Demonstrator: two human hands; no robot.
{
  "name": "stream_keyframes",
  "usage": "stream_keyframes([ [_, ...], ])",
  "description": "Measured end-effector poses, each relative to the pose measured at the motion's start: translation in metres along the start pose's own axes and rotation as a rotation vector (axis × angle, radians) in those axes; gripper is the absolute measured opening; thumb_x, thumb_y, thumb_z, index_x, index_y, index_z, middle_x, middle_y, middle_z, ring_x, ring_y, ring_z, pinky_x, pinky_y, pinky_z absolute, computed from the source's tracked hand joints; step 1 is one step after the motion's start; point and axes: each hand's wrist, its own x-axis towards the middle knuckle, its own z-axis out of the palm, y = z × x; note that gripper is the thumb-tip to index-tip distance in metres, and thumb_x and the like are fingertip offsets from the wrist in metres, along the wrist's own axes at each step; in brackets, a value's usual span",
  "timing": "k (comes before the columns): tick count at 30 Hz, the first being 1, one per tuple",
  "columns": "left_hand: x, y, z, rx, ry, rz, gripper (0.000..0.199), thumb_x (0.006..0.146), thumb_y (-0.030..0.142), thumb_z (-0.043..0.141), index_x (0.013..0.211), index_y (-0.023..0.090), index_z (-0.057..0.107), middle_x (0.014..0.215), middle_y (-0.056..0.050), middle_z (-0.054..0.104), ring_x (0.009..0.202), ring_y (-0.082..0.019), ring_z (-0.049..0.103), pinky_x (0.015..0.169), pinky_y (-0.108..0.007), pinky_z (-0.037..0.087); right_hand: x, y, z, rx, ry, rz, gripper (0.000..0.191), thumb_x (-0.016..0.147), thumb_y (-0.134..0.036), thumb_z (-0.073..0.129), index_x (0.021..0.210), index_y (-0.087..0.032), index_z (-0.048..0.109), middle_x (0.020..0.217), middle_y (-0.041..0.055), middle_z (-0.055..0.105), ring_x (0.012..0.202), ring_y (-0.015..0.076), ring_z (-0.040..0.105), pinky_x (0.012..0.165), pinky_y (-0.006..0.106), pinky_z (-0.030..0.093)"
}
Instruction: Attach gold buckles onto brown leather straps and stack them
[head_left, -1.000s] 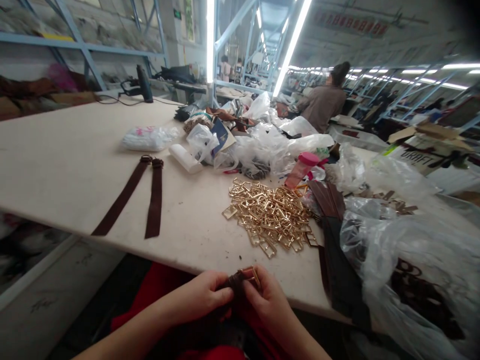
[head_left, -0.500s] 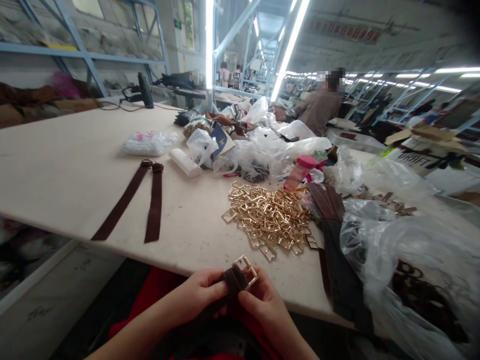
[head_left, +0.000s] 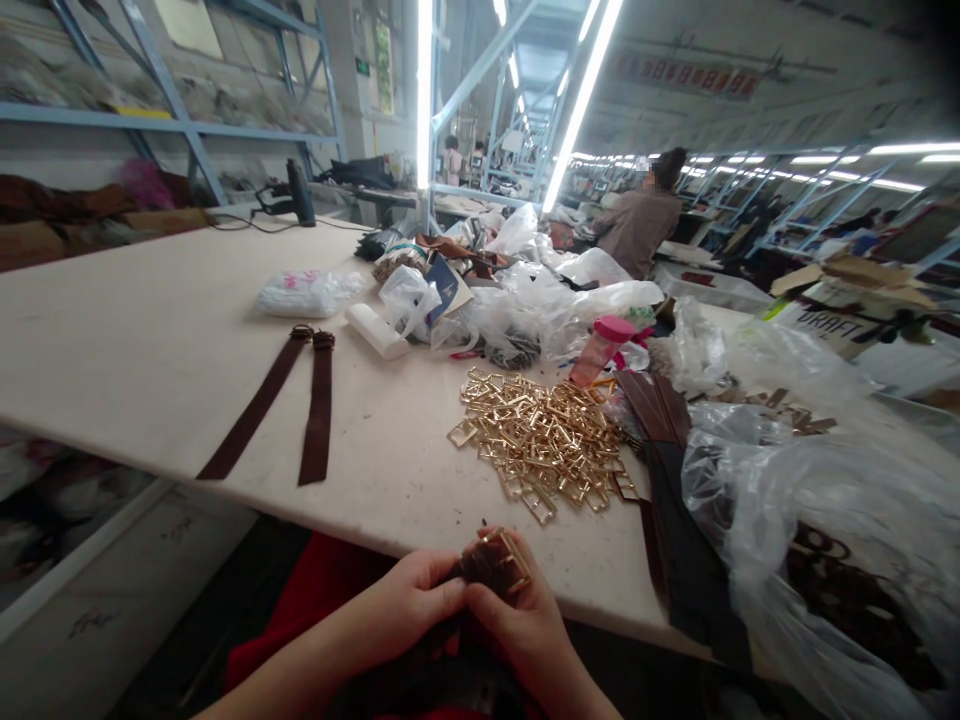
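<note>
Just off the table's near edge, my left hand (head_left: 424, 592) is closed on a dark brown leather strap (head_left: 484, 565). My right hand (head_left: 517, 615) grips the same strap's end, thumb on top, with a gold buckle (head_left: 517, 562) lying against its fingers. The strap appears to pass through the buckle, though fingers cover part of the join. Beyond the hands lies a heap of gold buckles (head_left: 547, 430). Two brown straps with buckles at their far ends, a left strap (head_left: 255, 410) and a right strap (head_left: 318, 420), lie flat on the table's left part.
A pink-lidded bottle (head_left: 600, 350) stands behind the heap. Clear plastic bags (head_left: 517, 300) fill the back of the table (head_left: 150, 350). Dark leather strips (head_left: 667, 520) and a large plastic bag (head_left: 795, 520) cover the right side. A person (head_left: 641, 215) is farther back.
Both hands have shifted slightly right and closer together. The buckle has turned and now sits lower over the strap, nearer my right fingers. The view has tilted a little.
</note>
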Motion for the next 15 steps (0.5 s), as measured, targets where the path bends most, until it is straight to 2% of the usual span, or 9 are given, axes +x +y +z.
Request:
stream_keyframes([
  [5, -0.001, 0.006, -0.001, 0.011, -0.015, 0.015, 0.034, 0.082, 0.043, 0.049, 0.098, 0.013, 0.058, 0.058, 0.002, 0.054, 0.046, -0.007, 0.047, 0.043, -0.015, 0.035, 0.000, 0.001, -0.004, 0.199, -0.044, 0.146, 0.056, 0.073, -0.035, 0.069, 0.120, -0.024, 0.041, 0.103, 0.0044, 0.059, 0.093, 0.0197, 0.057, 0.087, 0.036, 0.041],
  [9, -0.001, 0.004, -0.004, -0.042, -0.039, -0.036, 0.031, 0.080, 0.040, 0.050, 0.092, 0.013, 0.059, 0.055, 0.001, 0.055, 0.042, -0.008, 0.047, 0.042, -0.017, 0.036, 0.001, -0.007, 0.004, 0.215, -0.133, 0.134, 0.073, 0.062, -0.034, 0.077, 0.124, -0.027, 0.039, 0.117, 0.0066, 0.055, 0.102, 0.0231, 0.055, 0.089, 0.037, 0.041],
  [12, -0.001, 0.003, -0.009, -0.093, -0.015, -0.090, 0.027, 0.075, 0.036, 0.055, 0.084, 0.012, 0.063, 0.056, 0.001, 0.055, 0.042, -0.007, 0.043, 0.043, -0.016, 0.033, 0.008, -0.007, 0.012, 0.105, -0.094, 0.058, 0.068, 0.058, -0.036, 0.079, 0.117, -0.027, 0.047, 0.105, 0.0038, 0.059, 0.093, 0.0208, 0.059, 0.079, 0.031, 0.046],
  [15, -0.002, 0.008, -0.014, -0.097, 0.019, -0.081, 0.021, 0.073, 0.032, 0.058, 0.080, 0.013, 0.064, 0.060, 0.002, 0.054, 0.048, -0.006, 0.040, 0.046, -0.016, 0.029, 0.019, 0.000, 0.018, 0.024, -0.006, 0.009, 0.060, 0.059, -0.041, 0.078, 0.111, -0.025, 0.053, 0.089, 0.0022, 0.061, 0.079, 0.0167, 0.060, 0.071, 0.027, 0.047],
])
